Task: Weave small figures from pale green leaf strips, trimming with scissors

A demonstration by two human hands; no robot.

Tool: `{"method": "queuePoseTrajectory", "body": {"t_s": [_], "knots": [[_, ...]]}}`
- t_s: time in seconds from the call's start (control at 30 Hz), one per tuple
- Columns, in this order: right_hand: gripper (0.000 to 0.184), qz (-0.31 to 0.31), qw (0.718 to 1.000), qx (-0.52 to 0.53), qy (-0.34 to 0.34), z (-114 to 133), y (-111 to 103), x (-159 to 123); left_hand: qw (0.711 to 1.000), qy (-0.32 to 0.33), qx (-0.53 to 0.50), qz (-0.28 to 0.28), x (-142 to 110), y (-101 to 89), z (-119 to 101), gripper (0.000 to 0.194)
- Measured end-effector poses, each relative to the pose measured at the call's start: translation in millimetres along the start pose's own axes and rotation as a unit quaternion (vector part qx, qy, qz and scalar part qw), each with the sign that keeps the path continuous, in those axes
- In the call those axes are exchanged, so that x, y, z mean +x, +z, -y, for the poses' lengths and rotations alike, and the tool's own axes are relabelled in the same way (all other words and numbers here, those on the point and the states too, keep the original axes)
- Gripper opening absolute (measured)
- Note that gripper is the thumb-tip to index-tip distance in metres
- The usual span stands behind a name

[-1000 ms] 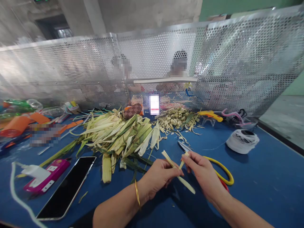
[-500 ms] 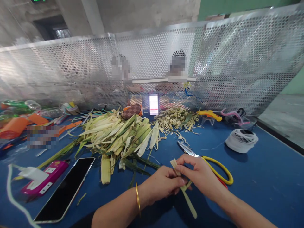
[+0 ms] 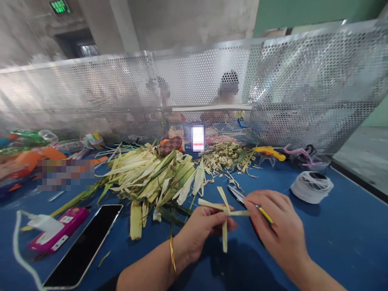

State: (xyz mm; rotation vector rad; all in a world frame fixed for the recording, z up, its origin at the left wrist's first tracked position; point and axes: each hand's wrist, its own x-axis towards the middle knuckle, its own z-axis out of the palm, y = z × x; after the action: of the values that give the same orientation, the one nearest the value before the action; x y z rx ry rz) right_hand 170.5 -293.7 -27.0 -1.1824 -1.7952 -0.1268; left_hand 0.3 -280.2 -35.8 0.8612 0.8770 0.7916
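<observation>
My left hand (image 3: 201,226), with a gold bangle (image 3: 172,254) at its wrist, pinches a cross of pale, folded corn husk strips (image 3: 224,236) where they meet. Strip ends stick out on several sides. The fingers of my right hand (image 3: 275,230) are closed on the right-pointing strip's end, though its fingertips are partly hidden. Directly behind that hand lie scissors (image 3: 236,195); the blades and a bit of yellow handle show, the rest is covered. A large pile of corn husks (image 3: 154,173) lies beyond my left hand.
Husk scraps (image 3: 227,157) are heaped at the back. A white twine roll (image 3: 312,187) and a yellow glue gun (image 3: 269,152) lie on the right. At left are a phone (image 3: 85,246) and a magenta power strip (image 3: 60,230). A perforated metal screen (image 3: 194,68) stands behind, with people beyond it.
My right hand has moved right, away from my left, drawing one strip sideways. The strips now spread into a cross in my left hand. The view has tipped slightly upward.
</observation>
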Motion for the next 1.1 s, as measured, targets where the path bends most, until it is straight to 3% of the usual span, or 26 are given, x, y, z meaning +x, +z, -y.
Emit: {"method": "queuePoseTrajectory", "body": {"t_s": [0.1,0.2,0.27,0.4,0.6,0.7,0.77,0.97,1.1], "knots": [[0.028,0.084,0.996,-0.007,-0.009,6.6,4.6,-6.2,0.996,0.052,-0.068,-0.037,1.3,-1.3,-4.3,0.048],[0.035,0.193,0.979,0.044,0.052,11.2,21.9,-16.2,0.992,0.064,-0.093,-0.054,2.2,-1.7,-4.2,0.048],[0.038,0.222,0.966,0.100,0.081,13.5,31.5,-21.0,0.991,0.062,-0.103,-0.057,2.5,-1.1,-2.7,0.045],[0.039,0.221,0.964,0.133,0.065,19.8,34.4,-23.3,0.988,0.072,-0.107,-0.089,0.8,1.9,-1.6,0.043],[0.035,0.221,0.973,0.063,-0.013,17.3,21.5,-19.7,0.987,0.073,-0.088,-0.110,-3.5,2.9,-6.7,0.040],[0.024,0.129,0.991,-0.029,-0.037,5.8,15.3,-14.6,0.991,0.054,-0.075,-0.094,-3.8,0.6,-9.4,0.039],[0.026,0.074,0.993,-0.085,-0.032,-0.6,14.4,-11.4,0.994,0.046,-0.067,-0.074,-3.6,-0.2,-9.2,0.037],[0.032,0.160,0.977,-0.110,-0.083,0.6,22.3,-12.0,0.996,0.059,0.012,-0.071,2.6,-1.1,0.5,0.035],[0.033,0.182,0.980,-0.061,-0.056,6.1,17.6,-11.6,0.993,0.071,0.065,-0.075,7.8,-3.4,4.1,0.039]]}}
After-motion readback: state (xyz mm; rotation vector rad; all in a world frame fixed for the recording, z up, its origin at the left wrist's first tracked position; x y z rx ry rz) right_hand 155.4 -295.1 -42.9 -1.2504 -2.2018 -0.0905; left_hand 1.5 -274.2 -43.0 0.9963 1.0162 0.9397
